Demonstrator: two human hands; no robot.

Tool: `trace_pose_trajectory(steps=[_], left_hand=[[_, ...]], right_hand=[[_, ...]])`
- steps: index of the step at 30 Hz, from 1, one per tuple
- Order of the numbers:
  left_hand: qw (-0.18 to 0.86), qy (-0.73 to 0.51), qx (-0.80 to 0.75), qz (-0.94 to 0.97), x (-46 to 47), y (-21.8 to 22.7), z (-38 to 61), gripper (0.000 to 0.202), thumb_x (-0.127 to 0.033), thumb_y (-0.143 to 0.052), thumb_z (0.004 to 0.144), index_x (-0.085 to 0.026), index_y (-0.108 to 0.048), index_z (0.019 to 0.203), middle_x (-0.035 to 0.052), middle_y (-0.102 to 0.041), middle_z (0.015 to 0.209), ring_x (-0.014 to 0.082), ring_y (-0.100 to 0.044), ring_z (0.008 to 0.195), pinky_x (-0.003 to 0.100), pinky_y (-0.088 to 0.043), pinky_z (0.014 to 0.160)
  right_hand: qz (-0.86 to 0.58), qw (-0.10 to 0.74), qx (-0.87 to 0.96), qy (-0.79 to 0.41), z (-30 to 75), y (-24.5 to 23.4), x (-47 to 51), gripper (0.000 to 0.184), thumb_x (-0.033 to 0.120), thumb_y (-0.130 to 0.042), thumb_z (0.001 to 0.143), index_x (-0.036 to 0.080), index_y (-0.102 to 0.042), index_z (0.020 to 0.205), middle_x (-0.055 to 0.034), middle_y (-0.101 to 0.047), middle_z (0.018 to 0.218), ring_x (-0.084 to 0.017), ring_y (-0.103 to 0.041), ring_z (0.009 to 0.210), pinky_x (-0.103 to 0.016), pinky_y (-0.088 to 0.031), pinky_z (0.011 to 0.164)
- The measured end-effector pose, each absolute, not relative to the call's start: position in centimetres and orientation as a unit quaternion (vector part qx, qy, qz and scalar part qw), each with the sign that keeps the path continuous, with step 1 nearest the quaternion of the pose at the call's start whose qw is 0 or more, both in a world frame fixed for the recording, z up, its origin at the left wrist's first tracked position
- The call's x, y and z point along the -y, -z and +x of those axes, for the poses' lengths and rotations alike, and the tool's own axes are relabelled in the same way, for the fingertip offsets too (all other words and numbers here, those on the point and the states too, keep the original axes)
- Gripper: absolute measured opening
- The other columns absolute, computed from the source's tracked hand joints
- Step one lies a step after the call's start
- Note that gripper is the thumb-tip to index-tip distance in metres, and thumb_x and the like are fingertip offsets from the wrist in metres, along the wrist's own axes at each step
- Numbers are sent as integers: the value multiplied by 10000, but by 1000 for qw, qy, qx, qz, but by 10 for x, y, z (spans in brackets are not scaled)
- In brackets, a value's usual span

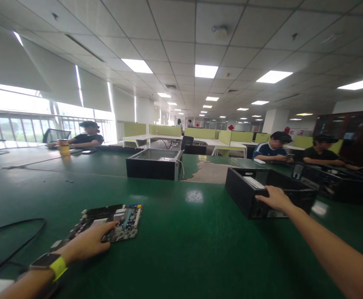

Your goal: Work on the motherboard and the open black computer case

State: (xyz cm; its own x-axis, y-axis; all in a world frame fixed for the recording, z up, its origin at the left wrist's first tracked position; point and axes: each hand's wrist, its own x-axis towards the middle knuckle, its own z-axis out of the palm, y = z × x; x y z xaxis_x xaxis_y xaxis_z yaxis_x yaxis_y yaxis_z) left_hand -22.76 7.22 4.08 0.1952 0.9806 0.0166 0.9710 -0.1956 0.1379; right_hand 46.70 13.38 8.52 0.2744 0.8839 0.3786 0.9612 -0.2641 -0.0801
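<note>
A motherboard (128, 222) lies on the green table at the left. My left hand (89, 241), with a watch on a yellow-green band at the wrist, is over its near side. The fingers are bent onto the board, the index finger reaching across it, and part of the board is hidden under the hand. On the right, an open black computer case (240, 197) rests on the table. My right hand (275, 198) grips the case's near upper rim, thumb outside and fingers over the edge. A light-coloured part shows inside the case.
Another open computer case (151, 168) stands farther back, beside a worn patch (211, 172) in the green covering. A dark case (334, 182) is at the far right. Black cable (28, 245) loops at the left. Several people sit around the table; a yellow jar (63, 147) stands near one.
</note>
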Motion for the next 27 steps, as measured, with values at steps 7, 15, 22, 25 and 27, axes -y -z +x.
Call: trace_pose_trajectory(steps=[7,15,22,25,27], left_hand=[[30,-90,-663,743,-75,-30,-218,849,-713,-468,735,-114,-531,1333,166,-585,1323,335,-555,1192,428,-425,1013],[-16,-127,-644,754,-89,-10,-229,605,-517,-389,847,-124,-602,1255,143,-678,1176,300,-624,1064,401,-453,937],[-22,-98,-652,751,-103,-18,-232,475,-432,-376,846,-153,-654,1111,131,-710,1046,286,-654,943,393,-475,862],[-87,-94,-646,753,-107,-28,-207,393,-389,-415,832,-173,-656,1056,140,-683,1119,307,-627,1015,441,-446,911],[-128,-129,-616,767,-107,-39,-172,366,-400,-455,828,-187,-648,1054,135,-646,1204,318,-574,1123,468,-411,969]], right_hand=[[-765,124,624,101,463,-89,-129,868,790,-458,710,87,-526,1215,-218,-546,1276,-347,-485,1209,-421,-402,964],[-826,90,543,120,428,-117,-123,966,876,-260,713,44,-544,1114,-252,-650,1022,-398,-596,1036,-477,-374,926],[-818,87,544,168,420,-119,-111,876,822,-316,746,54,-556,1093,-249,-659,939,-389,-620,964,-422,-410,789],[-812,95,547,178,407,-121,-97,844,828,-344,733,80,-580,1043,-231,-661,917,-370,-624,928,-408,-402,776],[-804,109,556,182,393,-123,-83,785,813,-340,752,110,-600,986,-207,-664,904,-350,-625,904,-401,-393,776]])
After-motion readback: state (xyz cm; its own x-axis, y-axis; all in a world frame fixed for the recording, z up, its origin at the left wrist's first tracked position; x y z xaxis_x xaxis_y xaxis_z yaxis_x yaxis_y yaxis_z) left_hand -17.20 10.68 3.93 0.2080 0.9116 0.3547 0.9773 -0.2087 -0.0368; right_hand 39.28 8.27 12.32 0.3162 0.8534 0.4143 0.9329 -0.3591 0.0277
